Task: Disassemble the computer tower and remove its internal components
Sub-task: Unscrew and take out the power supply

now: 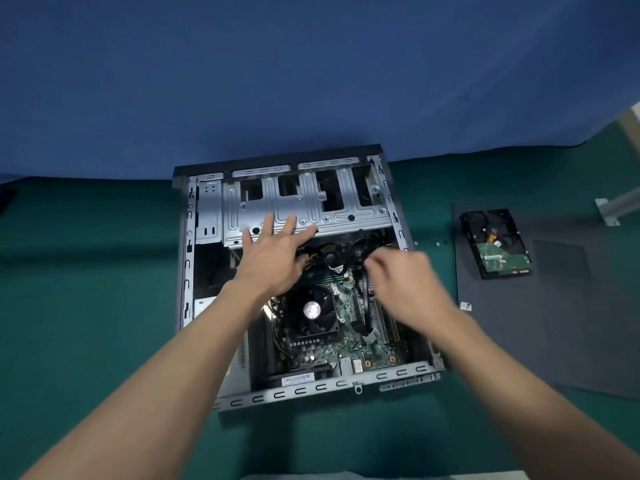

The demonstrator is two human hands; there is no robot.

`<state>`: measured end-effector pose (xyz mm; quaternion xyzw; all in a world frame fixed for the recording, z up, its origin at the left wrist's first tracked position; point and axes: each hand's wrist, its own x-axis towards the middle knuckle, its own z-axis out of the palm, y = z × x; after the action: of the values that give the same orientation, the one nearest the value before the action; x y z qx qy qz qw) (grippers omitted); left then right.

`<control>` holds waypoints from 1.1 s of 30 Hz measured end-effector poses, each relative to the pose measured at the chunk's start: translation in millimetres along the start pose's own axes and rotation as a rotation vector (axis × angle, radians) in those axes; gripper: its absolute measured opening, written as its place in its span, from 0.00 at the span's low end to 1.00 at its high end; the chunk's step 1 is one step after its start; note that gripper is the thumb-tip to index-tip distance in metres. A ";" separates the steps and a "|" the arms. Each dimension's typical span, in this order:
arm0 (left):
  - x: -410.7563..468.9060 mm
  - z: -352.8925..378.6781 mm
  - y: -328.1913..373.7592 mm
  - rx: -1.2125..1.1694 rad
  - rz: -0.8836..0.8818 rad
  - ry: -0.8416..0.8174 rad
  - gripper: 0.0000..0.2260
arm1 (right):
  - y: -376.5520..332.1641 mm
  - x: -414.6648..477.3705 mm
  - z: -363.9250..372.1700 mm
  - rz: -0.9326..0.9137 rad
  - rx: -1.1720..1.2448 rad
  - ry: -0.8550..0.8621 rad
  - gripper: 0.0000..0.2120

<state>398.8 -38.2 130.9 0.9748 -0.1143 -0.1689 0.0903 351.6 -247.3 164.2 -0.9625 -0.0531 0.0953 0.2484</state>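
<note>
The computer tower point(183, 271) lies on its side on the green table, its side open. A silver metal drive cage point(332, 216) spans its far half. The green motherboard point(346, 351) with a black CPU fan point(311, 311) fills the near half. My left hand point(273, 251) is spread with straight fingers, its fingertips over the near edge of the drive cage. My right hand point(405, 282) hovers over the black cables point(362, 299) at the right of the motherboard, blurred, fingers curled; whether it holds a cable is unclear.
A removed hard drive point(495, 247) lies circuit side up on the dark grey side panel point(554, 323) to the right of the case. A few small screws point(438, 243) lie between case and panel. A blue cloth backdrop point(311, 81) hangs behind. A metal bracket point(609, 209) stands far right.
</note>
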 end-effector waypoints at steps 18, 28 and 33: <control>0.2 2.0 -2.5 -0.088 0.003 -0.005 0.26 | 8.7 59.2 68.4 0.420 -0.158 -0.235 0.08; -0.5 1.7 -3.2 -0.080 0.003 -0.012 0.27 | 9.7 72.0 65.9 0.341 -0.327 -0.318 0.14; -0.3 0.5 -2.1 -0.060 -0.004 -0.009 0.27 | 14.5 57.8 67.0 0.190 -0.412 -0.395 0.14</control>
<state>398.7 -36.2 130.0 0.9711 -0.1075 -0.1770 0.1188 394.8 -219.9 90.5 -0.9562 -0.0281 0.2906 0.0227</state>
